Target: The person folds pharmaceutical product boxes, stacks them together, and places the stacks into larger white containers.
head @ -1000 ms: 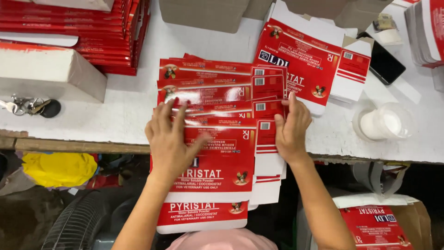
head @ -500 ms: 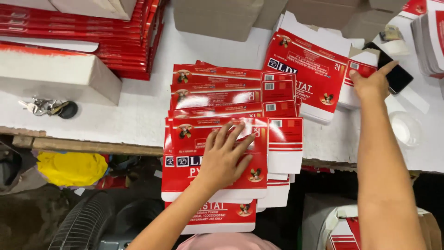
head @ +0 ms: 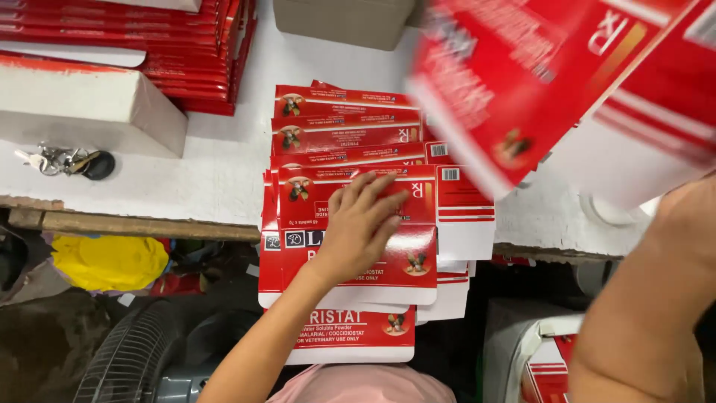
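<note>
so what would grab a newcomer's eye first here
A blurred red and white flat carton fills the upper right, lifted close to the camera by the right hand at the right edge. Below centre, the left hand lies flat on a fanned stack of red cartons overhanging the white table's front edge.

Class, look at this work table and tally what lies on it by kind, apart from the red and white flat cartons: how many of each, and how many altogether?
White block: 1
Bunch of keys: 1
Grey box: 1
Total: 3
The left hand presses the fanned cartons; the right hand lifts one carton, blurred.
</note>
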